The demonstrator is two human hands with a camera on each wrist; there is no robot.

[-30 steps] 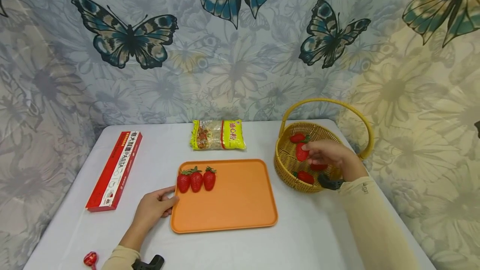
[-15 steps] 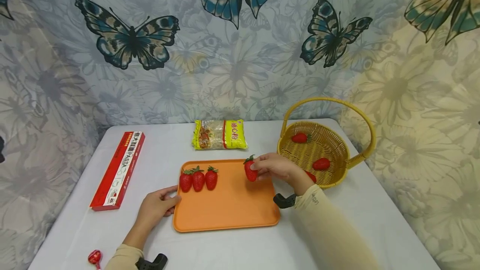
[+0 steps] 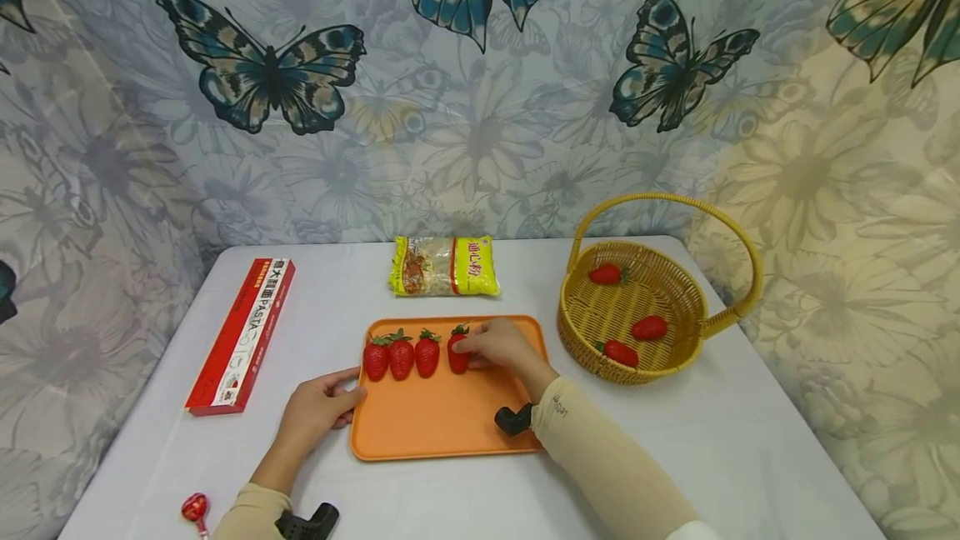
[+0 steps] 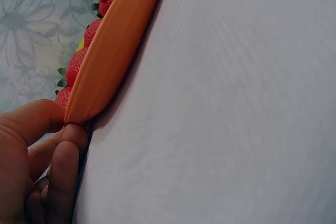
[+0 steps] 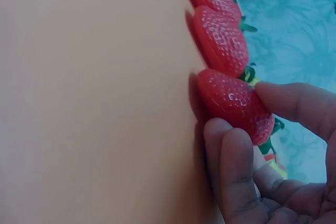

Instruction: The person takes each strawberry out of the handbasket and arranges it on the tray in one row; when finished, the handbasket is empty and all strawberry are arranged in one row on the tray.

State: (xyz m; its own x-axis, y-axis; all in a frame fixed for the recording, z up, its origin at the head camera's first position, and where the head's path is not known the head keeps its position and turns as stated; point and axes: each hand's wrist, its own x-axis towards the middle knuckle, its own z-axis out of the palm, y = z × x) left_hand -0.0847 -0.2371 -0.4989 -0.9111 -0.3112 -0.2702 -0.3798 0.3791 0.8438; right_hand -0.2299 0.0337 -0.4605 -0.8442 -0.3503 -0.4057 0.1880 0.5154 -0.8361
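My right hand [image 3: 501, 347] pinches a red strawberry [image 5: 234, 103] with green leaves, low over the orange tray [image 3: 442, 423]. Left of it, three more strawberries [image 3: 401, 359] lie side by side along the tray's back left part, leaves toward the wall. At the tray's left edge my left hand [image 3: 317, 407] grips the rim, thumb on top and fingers beneath, as the left wrist view shows. Three strawberries [image 3: 649, 327] lie in the yellow woven basket [image 3: 573, 340], which stands right of the tray with its tall handle up.
A yellow bag of pasta [image 3: 444, 267] lies behind the tray. On the left is a long red pasta box [image 3: 242, 336], and a red lollipop [image 3: 194, 508] lies near the front left. A butterfly-printed cloth [image 3: 480, 140] hangs behind the white table [image 3: 315, 290].
My right hand has lifted a strawberry out of the basket and carried it left to the tray, beside the row of three. The left hand keeps its grip on the rim.
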